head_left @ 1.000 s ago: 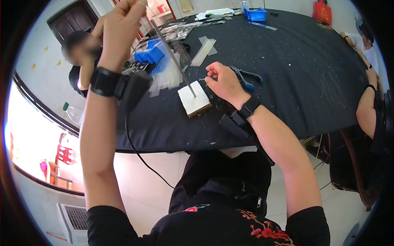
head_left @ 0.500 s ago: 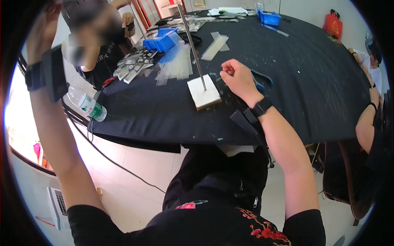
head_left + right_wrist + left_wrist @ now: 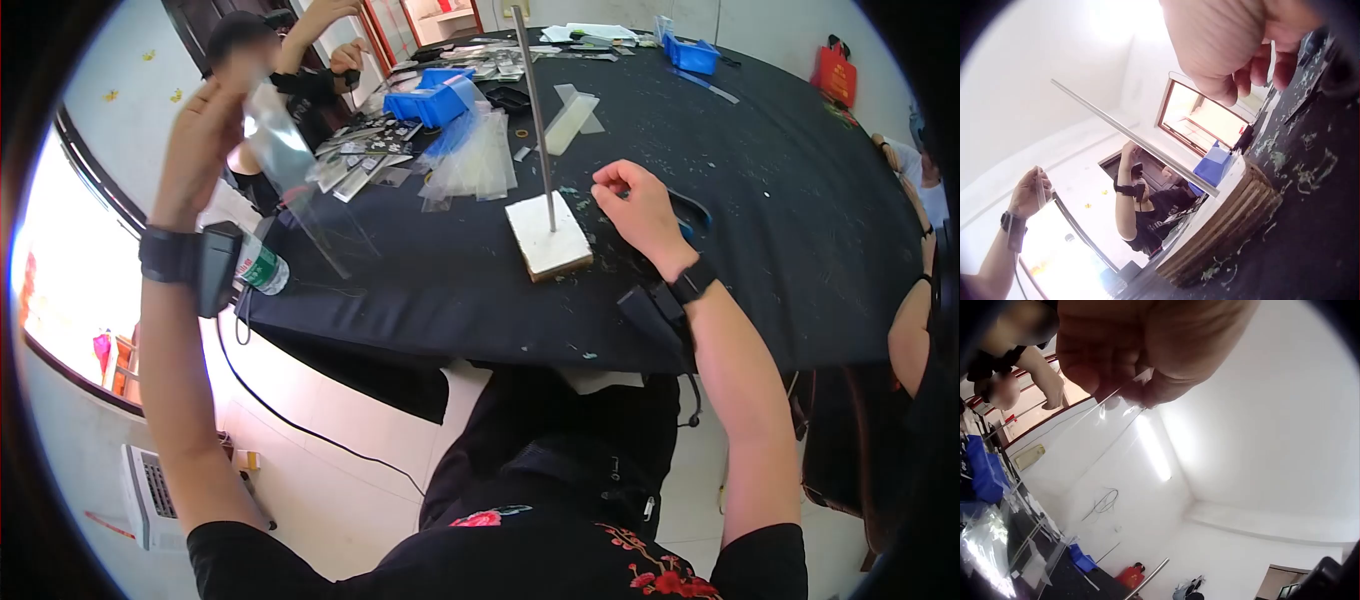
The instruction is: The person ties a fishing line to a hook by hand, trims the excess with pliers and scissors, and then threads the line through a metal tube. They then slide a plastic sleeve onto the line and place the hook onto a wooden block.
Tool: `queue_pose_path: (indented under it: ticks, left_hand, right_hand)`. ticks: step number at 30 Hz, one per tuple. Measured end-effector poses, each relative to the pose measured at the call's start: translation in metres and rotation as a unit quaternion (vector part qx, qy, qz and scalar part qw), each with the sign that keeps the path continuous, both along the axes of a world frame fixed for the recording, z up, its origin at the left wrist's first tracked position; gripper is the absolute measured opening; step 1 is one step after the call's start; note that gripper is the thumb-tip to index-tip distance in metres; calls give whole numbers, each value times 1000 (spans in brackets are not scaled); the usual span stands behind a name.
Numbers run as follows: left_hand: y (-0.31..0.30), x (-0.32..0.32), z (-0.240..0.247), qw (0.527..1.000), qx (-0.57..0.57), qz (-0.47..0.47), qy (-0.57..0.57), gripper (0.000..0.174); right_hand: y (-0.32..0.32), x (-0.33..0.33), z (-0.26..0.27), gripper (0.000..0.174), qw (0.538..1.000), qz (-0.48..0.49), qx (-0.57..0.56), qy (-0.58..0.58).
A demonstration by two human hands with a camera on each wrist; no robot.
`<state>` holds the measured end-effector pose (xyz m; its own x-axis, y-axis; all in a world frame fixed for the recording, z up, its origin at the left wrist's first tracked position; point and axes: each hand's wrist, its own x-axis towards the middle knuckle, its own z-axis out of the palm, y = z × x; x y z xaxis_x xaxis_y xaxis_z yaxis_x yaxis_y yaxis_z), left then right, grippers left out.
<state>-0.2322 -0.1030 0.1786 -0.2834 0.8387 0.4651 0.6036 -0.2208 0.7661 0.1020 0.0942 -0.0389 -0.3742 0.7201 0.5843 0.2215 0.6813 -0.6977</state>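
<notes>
Pinching the clear film [image 3: 284,148] near its upper end, the left hand [image 3: 203,142] suspends it above the table's left side. Film appears light, flexible, slippery and easily creased; grip by the edge. Right hand [image 3: 640,207], loosely curled and visibly empty, rests beside the metal rod [image 3: 537,110].

head: high, looks down and ahead at table [image 3: 820,270] | left wrist: close to left hand [image 3: 1160,344], looks past it at wall [image 3: 1147,525] | right wrist: low, close to right hand [image 3: 1235,50], tipped | head and right wrist both see rod [image 3: 1147,146] and block [image 3: 1225,228]
</notes>
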Motion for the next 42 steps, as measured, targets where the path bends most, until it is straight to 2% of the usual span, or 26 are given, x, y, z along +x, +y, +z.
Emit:
queue_pose_path:
  ticks: [1,5,7,11,13,14,15,19,21,22,24,25,26,29,31,32,35,37,38,39,42]
  left_hand:
    - [6,6,-13,999,27,13,-17,22]
    - [33,4,-35,1000,-13,6,-18,19]
    - [52,14,-43,998,-44,-18,48,19]
    - [109,15,-69,992,-84,-46,83,17]
    - [141,12,-84,989,-89,-50,107,17]
    - [157,17,-91,991,-73,-28,108,19]
    - [177,9,-100,988,-45,-48,138,20]
    - [232,-2,-129,990,-40,-10,136,22]
    - [261,-17,-148,980,-12,40,193,24]
    - [269,-23,-153,972,-43,78,217,27]
    - [285,-33,-166,951,-57,93,288,25]
    - [304,-60,-183,943,-25,103,316,23]
    - [302,-48,-182,925,-28,167,341,24]
    - [304,-45,-186,909,-17,208,361,27]
    - [310,-52,-196,914,8,250,318,30]
    - [308,-45,-197,917,6,246,314,30]
    - [292,-40,-187,885,83,239,390,34]
    - [273,-30,-167,871,98,201,436,35]
    - [272,-40,-164,869,149,169,441,34]
    - [262,-34,-155,896,142,156,390,28]
    - [212,2,-119,938,106,104,313,31]
  right_hand:
    - [0,-1,0,15,1000,2,0,-5]
    - [-1,-2,0,13,1000,0,11,-7]
    - [-4,-4,3,11,1000,-14,10,4]
    - [-2,-3,-1,7,998,-7,57,11]
    - [0,-2,-2,8,996,-16,80,-17]
    - [1,-3,-4,8,998,-14,66,-18]
    - [1,-3,-3,9,997,-18,70,-22]
    - [-3,-2,-2,8,994,-34,106,-17]
    - [-2,-5,-1,3,993,-34,116,11]
    - [-2,-5,-1,2,991,-37,128,9]
    - [0,-5,-2,2,989,-42,143,10]
    - [-1,-5,-2,2,987,-52,149,6]
    - [-2,-5,0,2,987,-55,152,8]
    - [-1,-8,-2,2,987,-53,149,14]
    - [-2,-8,-2,2,988,-60,140,-2]
    - [-1,-8,-3,2,987,-68,147,-5]
    - [2,-9,-5,2,984,-63,166,-3]
    - [4,-9,-4,3,978,-78,191,1]
    - [3,-9,-3,4,979,-82,189,-2]
    - [4,-9,-1,4,978,-81,194,-5]
    - [4,-7,1,5,974,-77,213,29]
